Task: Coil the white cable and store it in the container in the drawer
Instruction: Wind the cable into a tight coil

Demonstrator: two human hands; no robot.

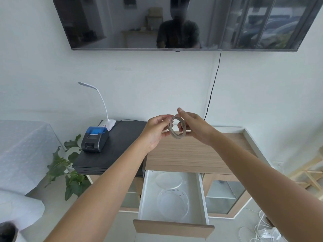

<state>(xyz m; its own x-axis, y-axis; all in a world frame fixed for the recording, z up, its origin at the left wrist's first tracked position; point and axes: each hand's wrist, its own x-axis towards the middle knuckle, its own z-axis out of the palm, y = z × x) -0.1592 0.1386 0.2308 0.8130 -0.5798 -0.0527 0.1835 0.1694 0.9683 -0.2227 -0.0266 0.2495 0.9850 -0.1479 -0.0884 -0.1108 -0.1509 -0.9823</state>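
The white cable [176, 135] is wound into a small round coil, held up in the air above the wooden cabinet top [188, 154]. My left hand [156, 131] pinches the coil's left side. My right hand [195, 126] grips its right side, thumb raised over the top. Below, the white drawer [202, 194] stands pulled out. Inside it sits a clear round container [173, 204], open, with its round lid [168, 179] lying behind it.
A black side table [120, 145] on the left carries a small blue-and-black printer [95, 138] and a white desk lamp [104, 109]. A leafy plant [64, 168] stands beside it. A TV [174, 23] hangs above. White cords [260, 229] lie on the floor at right.
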